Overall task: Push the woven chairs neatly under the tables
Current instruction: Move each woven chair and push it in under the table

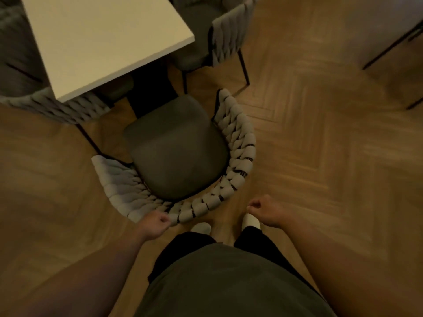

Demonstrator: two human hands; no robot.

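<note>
Both hands' fingers curl closed: left hand [155, 223] beside woven chair [176, 152], right hand [263, 209] empty.

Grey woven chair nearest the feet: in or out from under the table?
Out. The grey woven chair shows its whole seat beyond the white table edge.

Olive-grey shirt [219, 282], black trousers [180, 248], white socks [201, 227], bare forearms.

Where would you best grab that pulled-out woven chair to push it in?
Grip the top rim of the woven backrest, coming from behind, where the person stands. It curves around the seat, which faces the table, so a straight push should slide it under.
</note>
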